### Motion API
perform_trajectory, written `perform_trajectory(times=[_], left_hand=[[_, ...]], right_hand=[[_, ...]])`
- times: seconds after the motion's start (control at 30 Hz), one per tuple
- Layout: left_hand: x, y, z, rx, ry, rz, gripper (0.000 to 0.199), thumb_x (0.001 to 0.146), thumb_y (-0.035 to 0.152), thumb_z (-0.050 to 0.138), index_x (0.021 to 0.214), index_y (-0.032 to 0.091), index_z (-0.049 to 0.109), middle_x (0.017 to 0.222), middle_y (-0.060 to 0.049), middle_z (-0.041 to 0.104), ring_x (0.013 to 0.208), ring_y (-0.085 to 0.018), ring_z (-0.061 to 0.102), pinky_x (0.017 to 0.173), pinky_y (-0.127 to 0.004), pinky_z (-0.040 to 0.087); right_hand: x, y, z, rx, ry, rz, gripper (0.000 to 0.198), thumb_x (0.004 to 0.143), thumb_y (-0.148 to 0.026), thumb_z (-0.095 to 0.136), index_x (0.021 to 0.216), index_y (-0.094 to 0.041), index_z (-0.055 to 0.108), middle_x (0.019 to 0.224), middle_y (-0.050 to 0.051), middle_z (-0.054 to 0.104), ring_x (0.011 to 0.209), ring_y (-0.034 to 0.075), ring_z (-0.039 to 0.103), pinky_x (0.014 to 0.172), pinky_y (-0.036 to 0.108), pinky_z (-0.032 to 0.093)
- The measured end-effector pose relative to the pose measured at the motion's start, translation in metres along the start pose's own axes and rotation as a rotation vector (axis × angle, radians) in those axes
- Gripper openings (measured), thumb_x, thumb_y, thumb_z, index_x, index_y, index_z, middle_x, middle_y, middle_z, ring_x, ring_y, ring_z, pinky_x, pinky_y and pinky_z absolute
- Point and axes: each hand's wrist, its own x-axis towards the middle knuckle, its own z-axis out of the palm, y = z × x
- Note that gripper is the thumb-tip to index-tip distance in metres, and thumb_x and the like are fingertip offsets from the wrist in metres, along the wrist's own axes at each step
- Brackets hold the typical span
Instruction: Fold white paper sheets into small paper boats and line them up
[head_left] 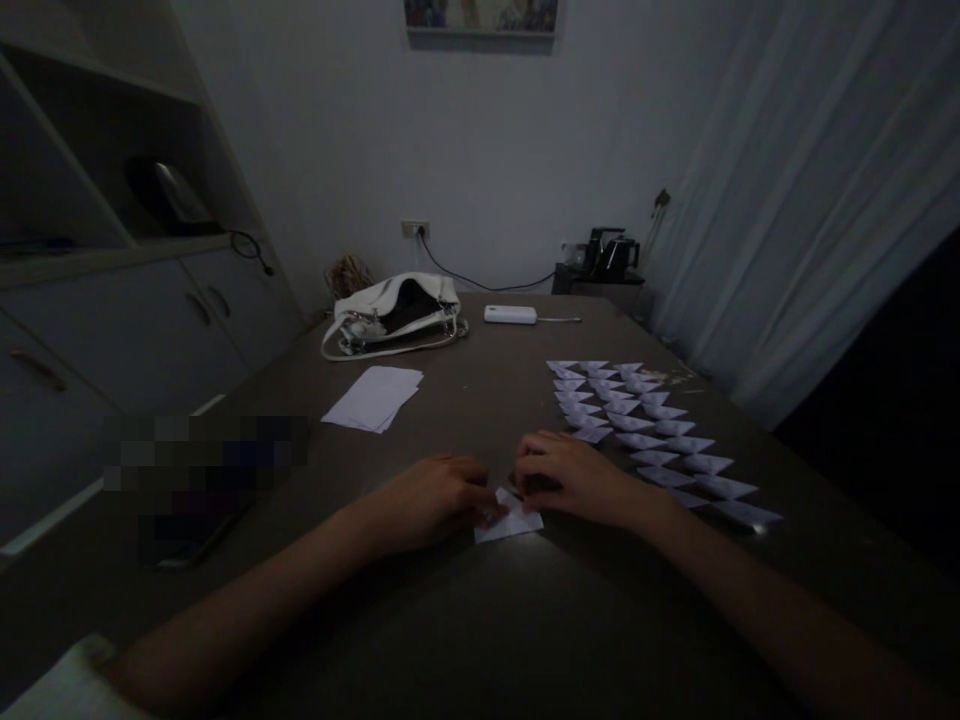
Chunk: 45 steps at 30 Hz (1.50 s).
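A small piece of white paper point(510, 522), folded to a peak at its far side, lies on the table in front of me. My left hand point(442, 498) presses its curled fingertips on the paper's left side. From the right, my right hand point(566, 475) has its fingers bent and drawn together at the paper's right edge. Both hands partly cover the paper. To the right stand several rows of folded paper boats point(637, 440). A stack of flat white sheets point(375, 397) rests on the table, left of and beyond my hands.
A white handbag point(397, 315) sits open at the table's far left, beside a white power bank point(510, 314) with a short cable. A blurred-out dark device point(202, 500) lies at left. Cabinets point(150, 320) line the left wall; a curtain point(795, 190) hangs at right.
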Motion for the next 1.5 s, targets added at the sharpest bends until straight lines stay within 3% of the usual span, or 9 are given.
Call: perform_trajectory(times=[0.2, 0.37, 0.47, 0.6, 0.87, 1.03, 1.3, 1.5], left_hand=[[0.000, 0.001, -0.002, 0.002, -0.015, -0.008, 0.021, 0.090, 0.021, 0.049, 0.103, 0.022, 0.065, 0.090, -0.005, 0.059, 0.082, -0.015, 0.055, 0.069, -0.024, 0.039], [-0.001, 0.003, 0.000, -0.011, -0.002, 0.025, 0.024, 0.089, 0.018, 0.048, 0.108, 0.021, 0.063, 0.095, -0.007, 0.058, 0.088, -0.017, 0.055, 0.073, -0.025, 0.041], [0.000, 0.007, 0.002, -0.017, 0.018, 0.021, 0.021, 0.088, 0.028, 0.052, 0.103, 0.018, 0.063, 0.097, -0.007, 0.058, 0.089, -0.018, 0.054, 0.076, -0.028, 0.042], [0.002, 0.012, 0.003, -0.013, 0.026, -0.039, 0.033, 0.081, 0.045, 0.059, 0.099, 0.017, 0.063, 0.096, -0.007, 0.058, 0.085, -0.019, 0.055, 0.071, -0.027, 0.042], [0.000, 0.014, 0.002, -0.104, 0.000, -0.097, 0.024, 0.087, 0.033, 0.053, 0.102, 0.018, 0.063, 0.098, -0.006, 0.058, 0.084, -0.016, 0.056, 0.071, -0.024, 0.043], [0.002, 0.016, 0.006, -0.085, 0.037, -0.100, 0.023, 0.090, 0.023, 0.045, 0.099, 0.017, 0.065, 0.093, -0.007, 0.058, 0.080, -0.015, 0.057, 0.069, -0.024, 0.043], [0.005, 0.014, 0.018, -0.163, 0.085, -0.199, 0.021, 0.091, 0.024, 0.046, 0.096, 0.015, 0.065, 0.093, -0.007, 0.059, 0.078, -0.014, 0.058, 0.067, -0.022, 0.043], [0.006, 0.007, 0.024, -0.226, 0.130, -0.186, 0.017, 0.089, 0.020, 0.049, 0.096, 0.015, 0.064, 0.093, -0.006, 0.059, 0.078, -0.013, 0.058, 0.068, -0.022, 0.043]], right_hand=[[-0.005, 0.005, -0.001, 0.051, -0.034, 0.064, 0.024, 0.075, -0.037, 0.069, 0.087, -0.019, 0.059, 0.090, 0.002, 0.057, 0.083, 0.016, 0.053, 0.068, 0.026, 0.037], [-0.006, 0.000, -0.001, 0.248, -0.031, 0.011, 0.022, 0.078, -0.036, 0.067, 0.091, -0.018, 0.062, 0.090, 0.002, 0.059, 0.085, 0.015, 0.055, 0.072, 0.025, 0.040], [-0.006, -0.006, -0.001, 0.256, -0.050, -0.034, 0.028, 0.074, -0.036, 0.070, 0.094, -0.018, 0.063, 0.093, 0.003, 0.061, 0.089, 0.016, 0.055, 0.075, 0.026, 0.040], [-0.007, -0.009, 0.002, 0.193, -0.088, -0.012, 0.023, 0.074, -0.034, 0.071, 0.089, -0.017, 0.065, 0.091, 0.004, 0.062, 0.087, 0.017, 0.056, 0.074, 0.026, 0.041], [-0.005, -0.008, 0.000, 0.166, -0.135, -0.011, 0.016, 0.079, -0.029, 0.067, 0.089, -0.017, 0.068, 0.087, 0.004, 0.064, 0.084, 0.016, 0.057, 0.075, 0.026, 0.041], [-0.005, -0.012, 0.001, 0.121, -0.115, -0.014, 0.010, 0.082, -0.016, 0.059, 0.087, -0.016, 0.067, 0.084, 0.004, 0.064, 0.080, 0.014, 0.057, 0.072, 0.024, 0.041], [-0.002, -0.017, 0.011, 0.105, -0.030, 0.045, 0.005, 0.083, -0.017, 0.059, 0.082, -0.014, 0.064, 0.080, 0.004, 0.060, 0.076, 0.013, 0.055, 0.066, 0.022, 0.039], [0.000, -0.016, 0.015, 0.152, -0.012, 0.099, 0.005, 0.083, -0.018, 0.061, 0.080, -0.014, 0.062, 0.079, 0.003, 0.057, 0.073, 0.012, 0.053, 0.062, 0.022, 0.037]])
